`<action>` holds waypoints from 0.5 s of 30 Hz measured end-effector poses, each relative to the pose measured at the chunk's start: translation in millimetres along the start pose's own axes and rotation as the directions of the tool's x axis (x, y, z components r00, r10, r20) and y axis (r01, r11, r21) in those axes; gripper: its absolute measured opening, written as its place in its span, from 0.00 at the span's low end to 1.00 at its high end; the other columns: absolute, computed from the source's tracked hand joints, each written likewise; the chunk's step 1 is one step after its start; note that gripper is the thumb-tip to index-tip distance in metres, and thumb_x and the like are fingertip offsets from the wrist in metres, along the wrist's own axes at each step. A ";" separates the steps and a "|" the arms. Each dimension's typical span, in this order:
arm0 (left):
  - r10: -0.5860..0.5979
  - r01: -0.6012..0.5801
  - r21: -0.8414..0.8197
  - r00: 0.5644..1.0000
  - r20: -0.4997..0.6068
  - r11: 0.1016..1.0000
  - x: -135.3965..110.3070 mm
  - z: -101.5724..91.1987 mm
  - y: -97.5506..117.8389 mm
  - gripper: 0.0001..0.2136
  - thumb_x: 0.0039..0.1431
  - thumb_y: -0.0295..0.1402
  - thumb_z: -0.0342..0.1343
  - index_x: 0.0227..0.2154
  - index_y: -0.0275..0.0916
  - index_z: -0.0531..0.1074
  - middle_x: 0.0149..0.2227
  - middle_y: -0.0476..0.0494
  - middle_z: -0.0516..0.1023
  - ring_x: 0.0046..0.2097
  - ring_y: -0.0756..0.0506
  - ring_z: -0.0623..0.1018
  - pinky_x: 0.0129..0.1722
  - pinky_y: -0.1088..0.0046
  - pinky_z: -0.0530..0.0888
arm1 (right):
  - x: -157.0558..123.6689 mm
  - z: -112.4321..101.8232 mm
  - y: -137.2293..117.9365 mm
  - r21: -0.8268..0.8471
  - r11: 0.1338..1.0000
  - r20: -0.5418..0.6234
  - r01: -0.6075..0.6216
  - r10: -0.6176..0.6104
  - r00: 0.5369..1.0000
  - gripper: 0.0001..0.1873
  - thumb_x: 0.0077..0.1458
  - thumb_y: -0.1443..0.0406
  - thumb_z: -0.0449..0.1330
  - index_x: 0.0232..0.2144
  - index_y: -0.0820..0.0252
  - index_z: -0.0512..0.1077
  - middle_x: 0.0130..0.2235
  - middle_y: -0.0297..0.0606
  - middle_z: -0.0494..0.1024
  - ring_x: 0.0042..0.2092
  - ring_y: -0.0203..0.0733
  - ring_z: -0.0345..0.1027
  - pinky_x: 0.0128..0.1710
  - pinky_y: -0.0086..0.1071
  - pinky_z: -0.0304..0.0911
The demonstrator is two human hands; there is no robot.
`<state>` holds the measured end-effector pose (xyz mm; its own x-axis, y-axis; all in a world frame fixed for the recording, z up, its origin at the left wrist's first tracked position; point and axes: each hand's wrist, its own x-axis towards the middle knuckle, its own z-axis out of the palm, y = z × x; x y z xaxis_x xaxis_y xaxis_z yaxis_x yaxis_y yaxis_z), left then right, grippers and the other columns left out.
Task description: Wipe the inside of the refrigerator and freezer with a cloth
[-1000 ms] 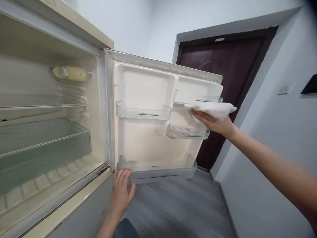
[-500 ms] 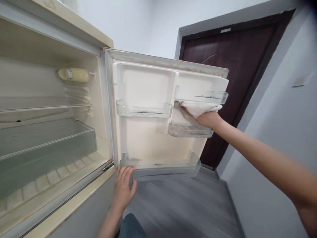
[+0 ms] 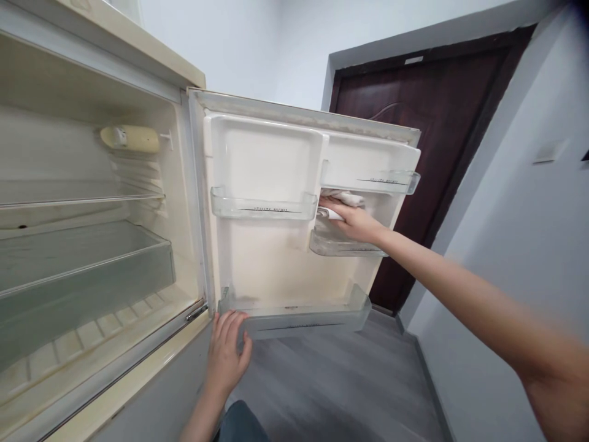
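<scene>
Between the upper-right door bin [image 3: 370, 181] and the small mid bin [image 3: 343, 244] on the open fridge door [image 3: 276, 258], the right hand [image 3: 354, 222] is pressed flat-ish onto a white cloth [image 3: 343, 199]. Fingers are closed over the cloth, pinning it vs the door's inner liner; most of the cloth is hidden under the hand and only a crumpled edge shows above the knuckles, just under the upper bin's lip.

Key relation: the cloth sits directly under and just ahead of the right hand, i.e. toward the hinge side (left in view). The right forearm runs in from lower right, so its line points roughly along the door's width toward the upper-left door bin [image 3: 263, 207], which is just beside the fingertips. The slot the hand works in is long horizontally and shallow top to bottom, w/ bins close above and below.

The left hand [image 3: 226, 350] is well apart from the cloth, low down. Its fingers are spread and curl over the hinge-side end of the bottom door bin [image 3: 299, 316], gripping its rim, apparently steadying the door. So the right hand is much the nearer to the cloth; the left holds no loose thing.

Fridge interior [image 3: 92, 245] at left shows bare glass shelves. A dark wooden door [image 3: 442, 123] stands behind the fridge door, grey floor [image 3: 340, 387] below.
</scene>
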<state>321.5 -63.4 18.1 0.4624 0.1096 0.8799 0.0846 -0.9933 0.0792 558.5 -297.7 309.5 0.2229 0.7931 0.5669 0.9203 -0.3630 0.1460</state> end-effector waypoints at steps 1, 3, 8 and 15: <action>0.001 -0.001 -0.001 1.000 0.007 1.000 -0.1 0.0 -0.5 0.16 0.55 0.24 0.54 0.47 0.38 0.66 0.43 0.42 0.80 0.52 0.39 0.74 0.58 0.49 0.68 | 2.9 2.3 -5.1 0.078 0.995 0.007 -0.058 0.058 0.998 0.26 0.62 0.61 0.49 0.62 0.50 0.63 0.66 0.36 0.62 0.67 0.51 0.52 0.66 0.52 0.53; 0.004 -0.004 -0.001 1.000 0.011 1.000 -0.7 0.8 -1.3 0.16 0.55 0.24 0.53 0.48 0.39 0.66 0.44 0.43 0.80 0.52 0.39 0.74 0.58 0.49 0.68 | 5.2 4.1 -11.9 0.216 0.960 0.075 -0.178 0.165 0.983 0.23 0.62 0.57 0.50 0.57 0.49 0.68 0.62 0.37 0.67 0.65 0.54 0.57 0.64 0.54 0.55; 0.002 -0.002 -0.001 1.000 -0.021 1.000 -3.1 4.1 -1.7 0.17 0.55 0.24 0.54 0.48 0.38 0.66 0.44 0.41 0.80 0.52 0.39 0.74 0.59 0.48 0.67 | -1.8 -7.9 -10.0 0.335 0.880 0.406 -0.337 0.188 0.894 0.22 0.60 0.51 0.51 0.50 0.52 0.73 0.51 0.38 0.77 0.51 0.52 0.71 0.57 0.50 0.65; 0.013 -0.013 -0.003 1.000 0.020 1.000 1.2 0.0 0.2 0.16 0.55 0.24 0.53 0.48 0.39 0.66 0.44 0.42 0.80 0.52 0.39 0.75 0.58 0.49 0.68 | -16.4 -23.8 20.7 0.025 0.975 0.097 -0.221 0.218 0.971 0.26 0.61 0.57 0.49 0.61 0.48 0.64 0.64 0.33 0.64 0.67 0.50 0.53 0.67 0.48 0.49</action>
<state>322.0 -63.4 19.2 0.4808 0.0976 0.8714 0.0758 -0.9947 0.0696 566.2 -329.9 322.5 0.4481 0.7388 0.5034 0.8561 -0.5168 -0.0035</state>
